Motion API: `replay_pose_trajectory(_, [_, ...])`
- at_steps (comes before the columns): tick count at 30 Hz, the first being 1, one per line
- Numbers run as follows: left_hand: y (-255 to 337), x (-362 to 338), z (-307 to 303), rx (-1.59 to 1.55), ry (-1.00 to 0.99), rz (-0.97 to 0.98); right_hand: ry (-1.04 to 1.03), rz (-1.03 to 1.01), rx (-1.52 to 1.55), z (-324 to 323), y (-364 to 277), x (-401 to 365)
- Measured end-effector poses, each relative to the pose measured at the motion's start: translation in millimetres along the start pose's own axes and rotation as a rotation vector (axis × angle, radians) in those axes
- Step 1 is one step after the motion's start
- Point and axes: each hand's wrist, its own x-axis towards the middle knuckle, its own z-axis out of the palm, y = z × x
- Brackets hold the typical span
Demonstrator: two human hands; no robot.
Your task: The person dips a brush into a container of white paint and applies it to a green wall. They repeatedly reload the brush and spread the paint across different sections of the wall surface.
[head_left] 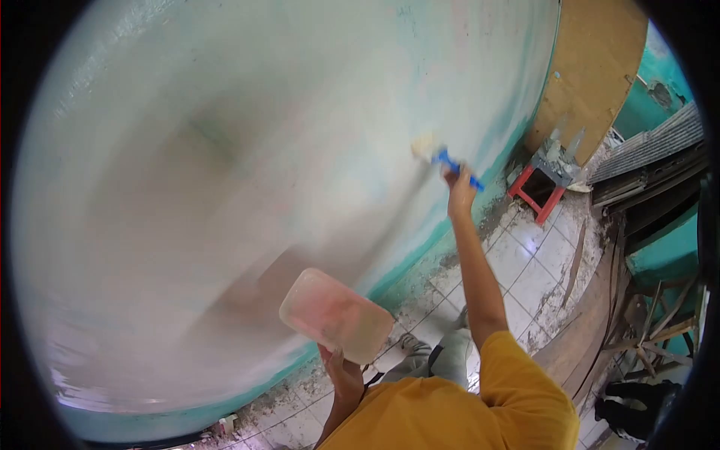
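Observation:
My right hand (460, 187) is closed round the blue handle of a paintbrush (448, 159). Its pale bristles lie against the whitish wall (337, 150), where faint teal and pink patches show through. Low in front of my body, my left hand (343, 373) grips a translucent plastic container (336, 315) by its near side. A pinkish tint shows in the container, and its shadow falls on the wall beside it. The fingers under the container are partly hidden.
A red stool (537, 196) with messy items on top stands by a brown board (589, 67). Corrugated sheets (652, 150) are stacked at the right, above a wooden frame (656, 330). Debris litters the white tiled floor (517, 255). An unpainted teal strip (409, 259) runs along the wall's foot.

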Motion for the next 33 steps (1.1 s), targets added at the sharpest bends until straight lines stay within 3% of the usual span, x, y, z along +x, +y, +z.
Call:
replay_pose_trajectory(2, [-4, 3, 10, 0.009, 0.006, 0.01, 0.038, 0.08, -0.107, -44, 30, -14])
replay_pose_trajectory(6, [-15, 5, 23, -0.001, 0.015, -0.004, -0.009, 0.17, -0.285, -50, 10, -9])
replay_pose_trajectory(10, [-18, 5, 53, -0.02, -0.016, -0.021, -0.137, -0.018, -0.3, 51, -96, 4])
replay_pose_trajectory(15, [-26, 8, 80, -0.061, 0.003, -0.026, -0.389, -0.142, 0.025, 118, -184, 13])
replay_pose_trajectory(18, [-34, 8, 92, -0.087, 0.015, -0.038, -0.273, -0.072, 0.087, 92, -134, 19])
replay_pose_trajectory(24, [-51, 12, 99, -0.127, -0.028, -0.024, -0.066, 0.206, -0.105, -46, 7, -3])
replay_pose_trajectory(28, [-48, 13, 115, -0.155, -0.03, -0.023, -0.074, 0.222, -0.262, -42, -4, 1])
replay_pose_trajectory(32, [-50, 16, 115, -0.153, 0.0, -0.022, -0.244, -0.093, -0.37, 49, -89, 23])
replay_pose_trajectory(33, [-51, 18, 113, -0.157, -0.007, -0.017, -0.254, -0.092, -0.247, 74, -118, 18])
